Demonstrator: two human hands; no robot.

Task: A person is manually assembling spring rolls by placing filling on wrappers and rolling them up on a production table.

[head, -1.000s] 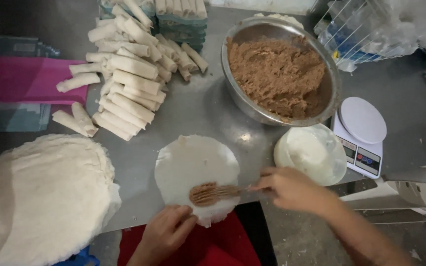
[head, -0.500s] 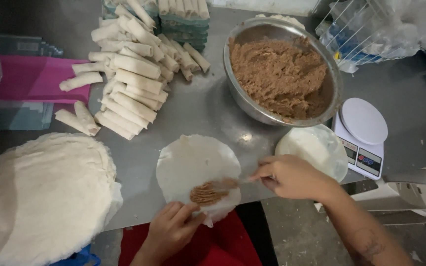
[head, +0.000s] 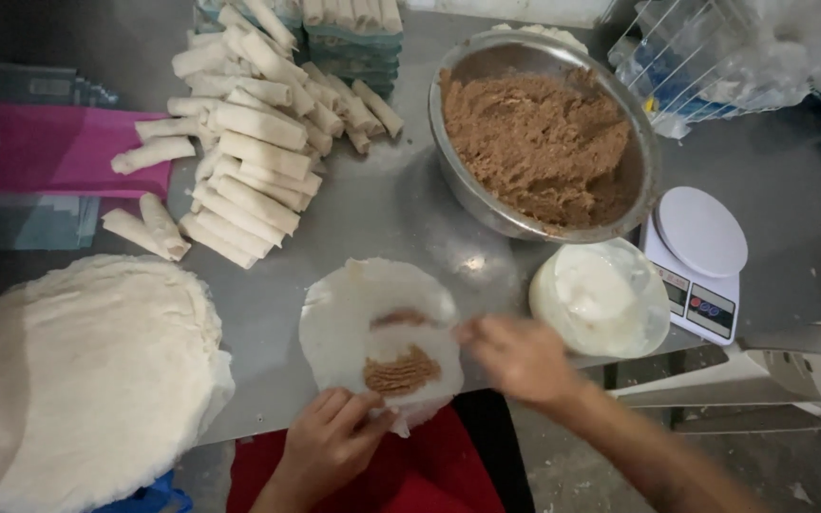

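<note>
You have one round wrapper at lower centre of the frame with a strip of brown filling on it, not yet rolled, while a heap of finished rolls lies at upper left and a thick stack of wrappers waits at lower left. Your left hand pinches the wrapper's near edge; your right hand is blurred beside it, grip unclear. The steel bowl at upper right holds plenty of filling, and the plastic tub holds white paste.

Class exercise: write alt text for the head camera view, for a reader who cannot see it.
Two bare hands work a round white wrapper with brown filling on a metal table: left hand at its near edge, right hand beside it. Behind lie finished rolls and a steel bowl of filling.
</note>
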